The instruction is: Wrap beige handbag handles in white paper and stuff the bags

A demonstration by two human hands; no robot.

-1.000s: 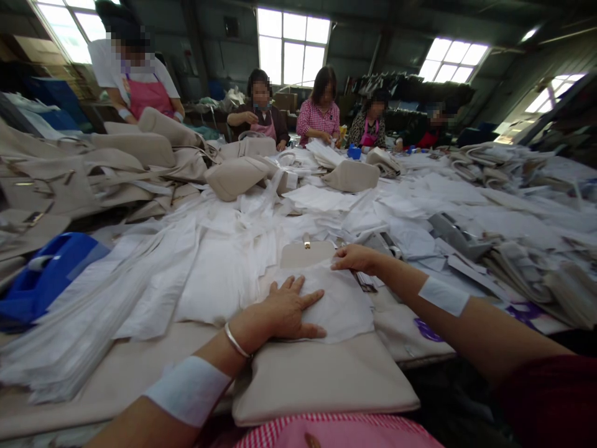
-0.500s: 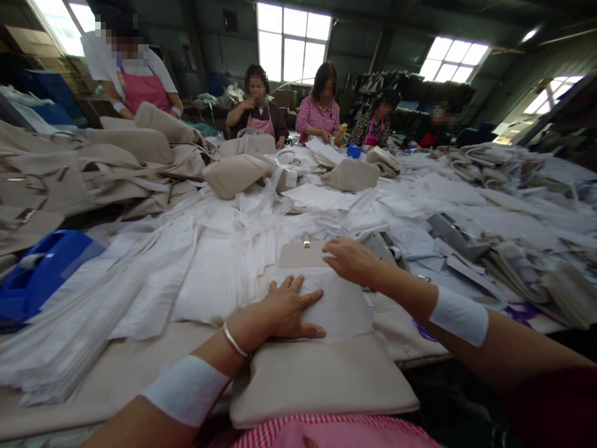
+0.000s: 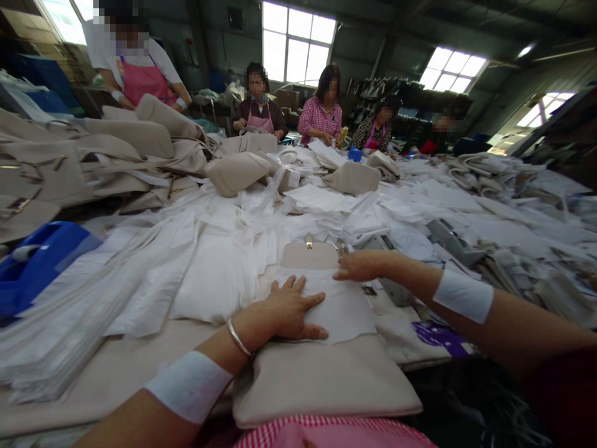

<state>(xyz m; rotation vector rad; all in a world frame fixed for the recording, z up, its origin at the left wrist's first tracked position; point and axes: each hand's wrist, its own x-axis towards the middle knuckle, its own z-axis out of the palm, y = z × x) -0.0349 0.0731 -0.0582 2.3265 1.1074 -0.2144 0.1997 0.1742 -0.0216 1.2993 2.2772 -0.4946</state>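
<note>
The person's left hand lies flat, its grip spread, on a white sheet covering part of a beige bag, below a gold clasp; the right hand touches the sheet's upper right area, whether pinching it cannot be told

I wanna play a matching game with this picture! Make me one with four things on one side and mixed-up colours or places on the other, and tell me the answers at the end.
Things
1. left hand
2. bracelet
3. tape dispenser
4. clasp

Colours and places
A. blue, at the left edge of the picture
B. fingers spread out on a white sheet
C. gold-coloured, at the top edge of a beige flap
D. silver-coloured, on a wrist

Right pairs: 1-B, 2-D, 3-A, 4-C
</note>
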